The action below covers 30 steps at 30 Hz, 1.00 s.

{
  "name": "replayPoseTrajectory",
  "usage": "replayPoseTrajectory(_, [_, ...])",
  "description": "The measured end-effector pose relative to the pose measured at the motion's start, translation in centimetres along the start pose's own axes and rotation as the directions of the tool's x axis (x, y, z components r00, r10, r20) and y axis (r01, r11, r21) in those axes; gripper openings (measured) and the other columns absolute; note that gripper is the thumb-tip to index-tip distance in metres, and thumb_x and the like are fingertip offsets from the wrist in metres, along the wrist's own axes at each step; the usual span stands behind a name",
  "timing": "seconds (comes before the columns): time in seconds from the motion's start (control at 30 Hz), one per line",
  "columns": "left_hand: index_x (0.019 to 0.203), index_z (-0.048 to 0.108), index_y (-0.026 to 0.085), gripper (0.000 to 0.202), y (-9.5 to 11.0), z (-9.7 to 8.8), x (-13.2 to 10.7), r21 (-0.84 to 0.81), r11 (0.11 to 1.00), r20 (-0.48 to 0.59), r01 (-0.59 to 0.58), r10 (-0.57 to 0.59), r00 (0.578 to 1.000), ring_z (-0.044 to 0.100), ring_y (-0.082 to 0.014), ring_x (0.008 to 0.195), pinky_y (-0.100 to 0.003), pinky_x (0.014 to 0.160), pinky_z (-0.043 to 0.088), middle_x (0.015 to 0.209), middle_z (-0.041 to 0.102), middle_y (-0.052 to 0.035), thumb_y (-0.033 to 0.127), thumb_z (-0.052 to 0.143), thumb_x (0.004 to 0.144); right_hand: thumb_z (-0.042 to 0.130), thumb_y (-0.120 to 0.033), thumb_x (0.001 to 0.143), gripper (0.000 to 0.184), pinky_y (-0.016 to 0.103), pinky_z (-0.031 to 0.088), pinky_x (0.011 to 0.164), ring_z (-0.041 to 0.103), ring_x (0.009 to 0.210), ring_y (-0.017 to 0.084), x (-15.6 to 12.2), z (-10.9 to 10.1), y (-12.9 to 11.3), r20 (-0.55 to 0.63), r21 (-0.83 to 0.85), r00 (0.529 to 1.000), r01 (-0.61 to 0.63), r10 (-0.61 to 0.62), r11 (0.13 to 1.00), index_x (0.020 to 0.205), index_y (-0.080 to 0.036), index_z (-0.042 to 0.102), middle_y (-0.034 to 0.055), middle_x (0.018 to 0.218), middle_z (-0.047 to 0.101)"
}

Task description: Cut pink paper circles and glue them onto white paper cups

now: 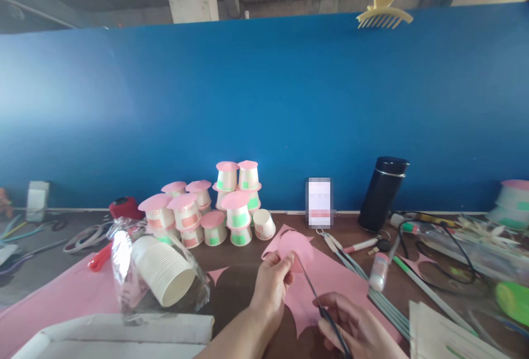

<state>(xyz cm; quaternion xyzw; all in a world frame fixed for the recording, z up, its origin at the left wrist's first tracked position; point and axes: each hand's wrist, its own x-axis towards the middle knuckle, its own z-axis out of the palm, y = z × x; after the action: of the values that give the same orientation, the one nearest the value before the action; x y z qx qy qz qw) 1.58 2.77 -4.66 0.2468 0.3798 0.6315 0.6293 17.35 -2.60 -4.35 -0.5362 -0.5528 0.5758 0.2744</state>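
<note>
My left hand (270,282) pinches a round pink paper disc (298,244) between thumb and fingers, above the middle of the table. In my right hand (355,323) is a pair of dark-handled scissors (308,280). Its blades point up and left and reach the disc's lower edge near my left thumb. Whether the blades are apart I cannot tell. Beneath both hands lies a cut pink paper sheet (298,315) with curved, pointed edges. Just beyond them, a bare paper cup (263,224) lies tilted beside several upturned cups (240,220) topped with pink paper discs.
A plastic-wrapped stack of paper cups (165,271) lies at the left, behind a white box flap (124,331). A black bottle (382,193) stands back right, near a glue stick (379,272), grey cords (386,309) and black cable (438,282). A blue partition (285,100) closes the back.
</note>
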Motion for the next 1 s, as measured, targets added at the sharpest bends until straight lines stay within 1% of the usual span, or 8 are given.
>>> replayPoseTrajectory(0.13, [0.070, 0.063, 0.014, 0.034, -0.1, -0.1, 0.0, 0.045, 0.999, 0.016, -0.016, 0.015, 1.000, 0.038, -0.0040, 0.050, -0.018, 0.050, 0.029, 0.063, 0.054, 0.0029, 0.040, 0.083, 0.060, 0.060, -0.060, 0.074, 0.053, 0.016, 0.020, 0.027, 0.035, 0.030, 0.002, 0.0, 0.0, -0.1, 0.000, -0.022, 1.000, 0.006, -0.006, 1.000, 0.108, -0.018, 0.055, -0.0051, 0.063, 0.055])
replayPoseTrajectory(0.33, [0.068, 0.059, 0.015, 0.033, -0.5, -0.4, 0.2, 0.102, 0.995, 0.015, -0.016, 0.014, 1.000, 0.039, -0.0045, 0.050, -0.019, 0.051, 0.028, 0.058, 0.049, 0.0052, 0.041, 0.080, 0.064, 0.060, -0.056, 0.076, 0.050, 0.017, 0.024, 0.029, 0.035, 0.030, 0.003, 0.5, -0.1, 0.7, -0.018, -0.029, 0.998, 0.057, -0.058, 0.998, 0.106, -0.016, 0.056, -0.0052, 0.060, 0.055])
replayPoseTrajectory(0.5, [0.069, 0.058, 0.016, 0.035, -0.7, -0.7, 0.4, 0.126, 0.992, 0.010, -0.022, 0.021, 1.000, 0.039, -0.0049, 0.050, -0.019, 0.051, 0.027, 0.057, 0.048, 0.0059, 0.042, 0.080, 0.063, 0.061, -0.052, 0.077, 0.045, 0.018, 0.026, 0.030, 0.037, 0.033, 0.004, 0.7, 0.0, 1.0, -0.041, -0.006, 0.994, 0.103, -0.103, 0.995, 0.103, -0.015, 0.055, -0.0052, 0.058, 0.054])
replayPoseTrajectory(0.7, [0.066, 0.057, 0.015, 0.037, -1.0, -0.9, 0.7, 0.147, 0.987, 0.008, -0.060, 0.060, 0.998, 0.037, -0.0049, 0.050, -0.019, 0.050, 0.026, 0.055, 0.045, 0.0063, 0.044, 0.080, 0.063, 0.061, -0.054, 0.077, 0.045, 0.018, 0.027, 0.031, 0.037, 0.033, 0.004, 0.7, 0.1, 1.0, -0.039, -0.010, 0.990, 0.132, -0.133, 0.991, 0.099, -0.015, 0.057, -0.0051, 0.057, 0.055])
replayPoseTrajectory(0.87, [0.069, 0.059, 0.015, 0.033, -1.2, -1.1, 0.9, 0.158, 0.984, 0.021, -0.084, 0.082, 0.996, 0.036, -0.0048, 0.052, -0.019, 0.051, 0.028, 0.059, 0.046, 0.0055, 0.042, 0.078, 0.067, 0.059, -0.052, 0.079, 0.042, 0.018, 0.025, 0.029, 0.034, 0.029, 0.003, 0.9, 0.2, 1.3, -0.048, -0.028, 0.994, 0.097, -0.099, 0.995, 0.101, -0.017, 0.056, -0.0060, 0.056, 0.055])
replayPoseTrajectory(1.0, [0.068, 0.058, 0.016, 0.032, -1.3, -1.2, 1.0, 0.161, 0.983, 0.026, -0.091, 0.088, 0.996, 0.036, -0.0049, 0.052, -0.019, 0.051, 0.028, 0.059, 0.046, 0.0057, 0.041, 0.077, 0.069, 0.059, -0.054, 0.079, 0.043, 0.017, 0.025, 0.030, 0.039, 0.033, 0.005, 0.9, 0.3, 1.4, -0.046, -0.033, 0.991, 0.121, -0.123, 0.992, 0.100, -0.016, 0.056, -0.0050, 0.055, 0.056])
